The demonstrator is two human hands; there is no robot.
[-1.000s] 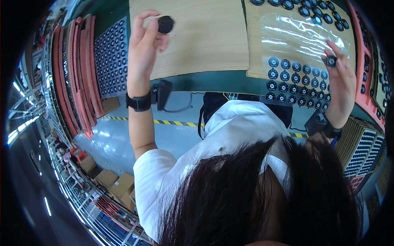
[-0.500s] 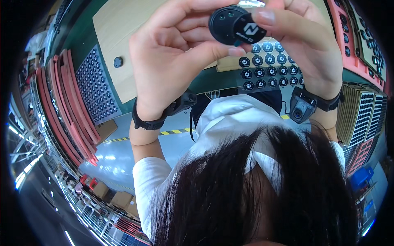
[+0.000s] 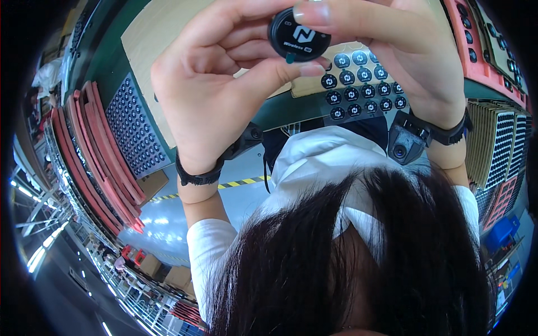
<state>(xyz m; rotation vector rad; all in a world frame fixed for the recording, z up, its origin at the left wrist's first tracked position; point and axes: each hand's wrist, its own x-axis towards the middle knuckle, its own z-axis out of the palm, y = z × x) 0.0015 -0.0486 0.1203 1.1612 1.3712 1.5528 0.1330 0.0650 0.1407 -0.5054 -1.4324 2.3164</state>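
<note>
Pink tray (image 3: 479, 72): black discs (image 3: 468, 37) inside | left hand (image 3: 204, 89), right hand (image 3: 417, 61): both pinching round black piece (image 3: 300, 38)

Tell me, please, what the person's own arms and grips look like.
The left grip and right grip are bare hands, without gloves. Each side wears a black wrist strap bearing a small dark camera with a round lens. The sleeves are short and white.

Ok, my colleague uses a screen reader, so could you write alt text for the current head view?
A person's left hand and right hand hold a round black disc with a white emblem; rows of round black labels show to its lower right.
</note>
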